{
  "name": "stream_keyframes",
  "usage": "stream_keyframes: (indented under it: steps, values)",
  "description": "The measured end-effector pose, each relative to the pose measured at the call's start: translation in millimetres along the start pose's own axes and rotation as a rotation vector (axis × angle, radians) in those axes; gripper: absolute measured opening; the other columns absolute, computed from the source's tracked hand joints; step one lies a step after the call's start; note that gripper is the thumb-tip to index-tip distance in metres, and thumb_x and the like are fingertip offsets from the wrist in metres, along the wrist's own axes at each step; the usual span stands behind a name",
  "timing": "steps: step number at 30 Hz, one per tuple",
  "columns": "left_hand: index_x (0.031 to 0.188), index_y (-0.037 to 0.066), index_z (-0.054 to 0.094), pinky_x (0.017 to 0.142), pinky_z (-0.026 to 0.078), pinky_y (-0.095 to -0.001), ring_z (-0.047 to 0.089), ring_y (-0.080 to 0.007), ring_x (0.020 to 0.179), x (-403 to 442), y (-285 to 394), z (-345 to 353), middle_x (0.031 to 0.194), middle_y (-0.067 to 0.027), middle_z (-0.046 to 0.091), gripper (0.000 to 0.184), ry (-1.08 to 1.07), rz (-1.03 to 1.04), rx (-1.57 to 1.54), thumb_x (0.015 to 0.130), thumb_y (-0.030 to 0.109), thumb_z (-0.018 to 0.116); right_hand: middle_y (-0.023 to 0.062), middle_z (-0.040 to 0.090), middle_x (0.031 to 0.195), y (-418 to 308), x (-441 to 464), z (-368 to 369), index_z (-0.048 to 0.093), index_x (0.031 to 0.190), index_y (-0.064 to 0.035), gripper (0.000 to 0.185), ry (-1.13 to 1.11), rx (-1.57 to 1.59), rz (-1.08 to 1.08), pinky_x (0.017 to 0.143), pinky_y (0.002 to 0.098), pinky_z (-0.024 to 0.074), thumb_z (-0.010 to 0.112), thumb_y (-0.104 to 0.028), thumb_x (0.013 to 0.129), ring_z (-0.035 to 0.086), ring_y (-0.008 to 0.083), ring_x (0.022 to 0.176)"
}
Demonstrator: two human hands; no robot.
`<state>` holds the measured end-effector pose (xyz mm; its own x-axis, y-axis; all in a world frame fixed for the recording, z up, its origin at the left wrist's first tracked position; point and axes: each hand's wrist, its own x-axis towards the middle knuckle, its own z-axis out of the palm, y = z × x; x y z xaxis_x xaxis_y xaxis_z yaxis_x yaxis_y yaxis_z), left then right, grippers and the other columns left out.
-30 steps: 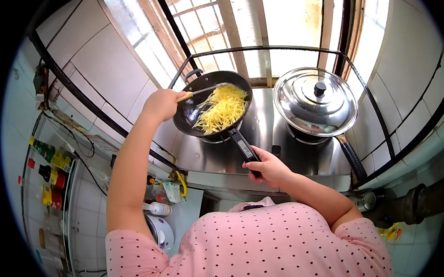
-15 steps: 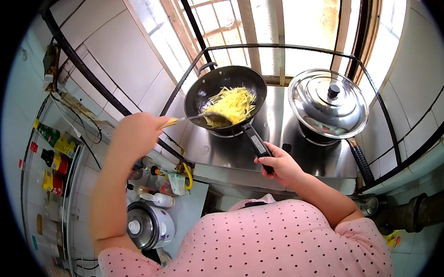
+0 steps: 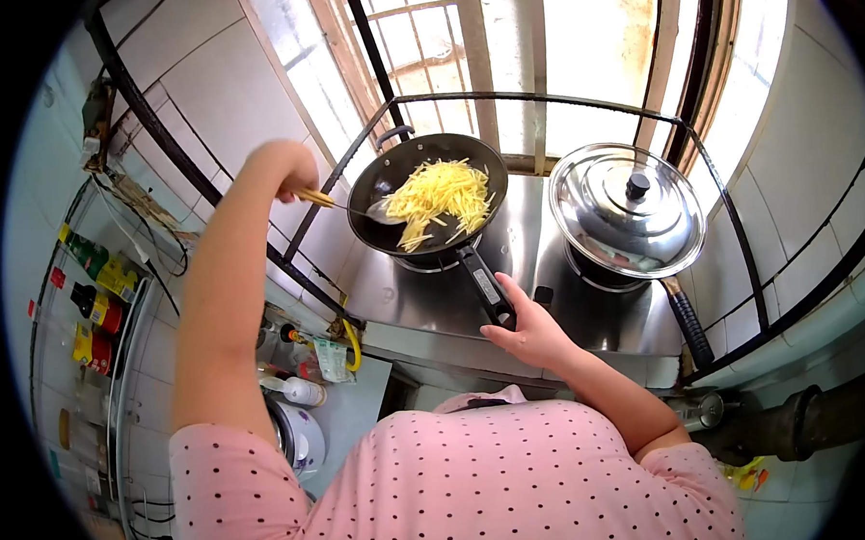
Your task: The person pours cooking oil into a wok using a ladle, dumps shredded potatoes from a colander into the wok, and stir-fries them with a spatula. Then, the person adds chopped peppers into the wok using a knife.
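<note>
Pale yellow shreds, likely potato, [image 3: 447, 194] lie heaped in a black wok [image 3: 369, 181] on the left burner. My left hand [image 3: 291, 168] is closed around the wooden handle of a spatula [image 3: 385, 210]. The spatula's metal blade rests inside the wok, at the left edge of the heap. At the wok's front, my right hand [image 3: 534, 331] holds the end of its black handle [image 3: 486, 285] loosely, between thumb and fingers. The hand hides part of that end.
A lidded pan [image 3: 625, 213] sits on the right burner, its handle [image 3: 688, 326] pointing toward me. A black metal rail [image 3: 541, 94] surrounds the steel stove [image 3: 527, 232]. Bottles [image 3: 106, 308] stand on a rack at left; a white cooker [image 3: 303, 440] is below.
My left hand has moved up and away, taking the spatula blade from the front of the wok to its left side. The shreds are pushed back and spread. My right hand's hold looks looser.
</note>
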<state>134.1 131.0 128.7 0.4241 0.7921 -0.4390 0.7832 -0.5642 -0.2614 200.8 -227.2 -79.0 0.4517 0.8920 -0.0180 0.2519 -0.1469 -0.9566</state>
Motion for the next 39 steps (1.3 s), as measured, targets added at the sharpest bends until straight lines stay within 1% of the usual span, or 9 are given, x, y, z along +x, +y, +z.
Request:
stream_keyframes:
  steps: [3,4,7,12,16,25,28,34,39]
  values:
    - [0.069,0.004,0.062,0.044,0.043,-0.0307,0.05,-0.0155,0.045,12.7,4.3,60.5,0.059,-0.0058,0.055,0.05,0.06,0.038,-0.297,0.085,0.051,0.064,0.028,0.049,0.131,-6.1,-2.0,-0.7,0.025,0.144,0.0028,0.078,0.007,-0.078,-0.022,0.102,0.0365,0.0378,0.066,-0.022,0.082,0.049,0.037,0.123]
    - [0.07,0.003,0.063,0.045,0.044,-0.0317,0.05,-0.0161,0.046,35.9,1.1,85.2,0.058,-0.0054,0.056,0.05,0.075,0.128,-0.399,0.085,0.051,0.064,0.028,0.049,0.13,-4.7,-1.6,-0.2,0.026,0.143,0.0026,0.077,0.013,-0.094,-0.03,0.101,0.0369,0.0384,0.066,-0.022,0.082,0.049,0.0373,0.122]
    - [0.07,0.001,0.065,0.049,0.048,-0.0335,0.06,-0.0169,0.052,48.1,-0.8,115.1,0.067,-0.0094,0.066,0.041,0.173,0.235,-0.494,0.083,0.04,0.07,0.0281,0.051,0.127,-5.3,-1.6,-1.9,0.028,0.143,0.0018,0.075,0.021,-0.14,-0.007,0.098,0.038,0.0407,0.065,-0.021,0.082,0.052,0.0374,0.117]
    - [0.087,0.008,0.069,0.065,0.051,-0.0404,0.066,-0.0278,0.07,-8.3,-14.5,116.0,0.077,-0.0118,0.068,0.016,0.645,0.4,-0.203,0.083,0.023,0.065,0.0258,0.056,0.117,1.2,0.4,4.2,0.029,0.143,-0.0003,0.074,0.074,-0.164,-0.031,0.084,0.0384,0.0465,0.064,-0.02,0.082,0.059,0.0325,0.093]
    - [0.099,0.017,0.07,0.071,0.05,-0.0456,0.065,-0.0333,0.083,-43.0,-31.2,89.3,0.083,-0.0129,0.067,0.018,0.844,0.439,-0.064,0.085,0.018,0.061,0.022,0.057,0.108,-8.6,-1.2,1.7,0.028,0.144,-0.0001,0.073,0.037,-0.118,0.054,0.077,0.036,0.0479,0.063,-0.018,0.082,0.058,0.0263,0.081]
    - [0.101,0.021,0.073,0.08,0.052,-0.0397,0.066,-0.0309,0.088,33.8,20.1,44.0,0.096,-0.011,0.07,0.025,0.588,0.224,-0.062,0.083,0.013,0.058,0.0215,0.057,0.11,-1.3,-1.1,4.9,0.032,0.143,0.001,0.07,0.078,-0.195,-0.01,0.078,0.0351,0.0486,0.062,-0.017,0.081,0.059,0.0254,0.083]
    - [0.11,0.017,0.07,0.079,0.051,-0.0406,0.065,-0.0307,0.089,14.3,28.3,57.3,0.096,-0.0126,0.068,0.032,0.637,0.522,-0.115,0.081,0.009,0.06,0.0228,0.056,0.115,2.9,1.3,6.0,0.032,0.143,0.0009,0.071,0.079,-0.215,-0.024,0.081,0.0349,0.048,0.061,-0.018,0.081,0.059,0.0259,0.088]
    - [0.11,0.024,0.069,0.077,0.05,-0.0351,0.06,-0.024,0.09,-45.0,-20.4,62.0,0.1,-0.0014,0.066,0.048,0.883,0.831,0.275,0.078,-0.008,0.052,0.0202,0.057,0.108,1.2,0.7,6.9,0.032,0.143,0.0008,0.071,0.085,-0.16,0.003,0.076,0.0337,0.0482,0.062,-0.018,0.081,0.058,0.0238,0.082]
    - [0.105,0.025,0.071,0.075,0.051,-0.0345,0.06,-0.0208,0.088,-101.6,-70.0,52.8,0.093,0.0011,0.065,0.042,0.945,0.696,0.382,0.078,-0.003,0.056,0.0165,0.056,0.098,-0.3,1.4,6.5,0.033,0.143,0.0011,0.071,0.089,-0.141,-0.015,0.072,0.0321,0.0475,0.062,-0.017,0.081,0.056,0.0205,0.075]
